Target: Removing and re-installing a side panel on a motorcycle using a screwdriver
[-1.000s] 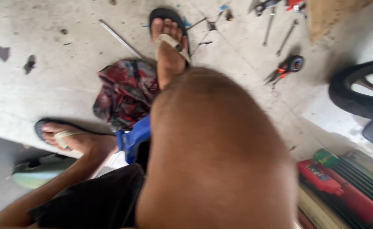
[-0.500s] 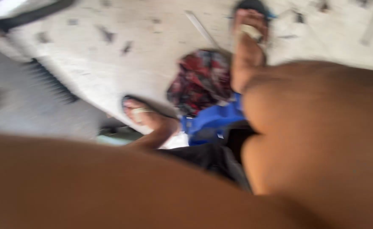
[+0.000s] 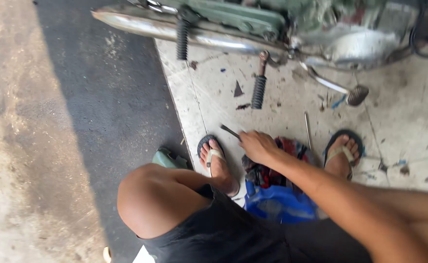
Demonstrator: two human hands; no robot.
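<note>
Right hand [image 3: 257,146] now in view, fingers gripping thin tool [image 3: 230,131]; motorcycle [image 3: 253,22] newly visible.

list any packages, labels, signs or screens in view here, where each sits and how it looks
None in view: no package, label, sign or screen shows. Only a right hand on a thin dark tool, a patterned red rag and a motorcycle.

Motorcycle [image 3: 282,24] standing at top | footpeg [image 3: 259,87] hanging over concrete | thin rod [image 3: 307,129] lying by sandal [image 3: 343,146] | blue stool [image 3: 277,202] sitting underneath
</note>
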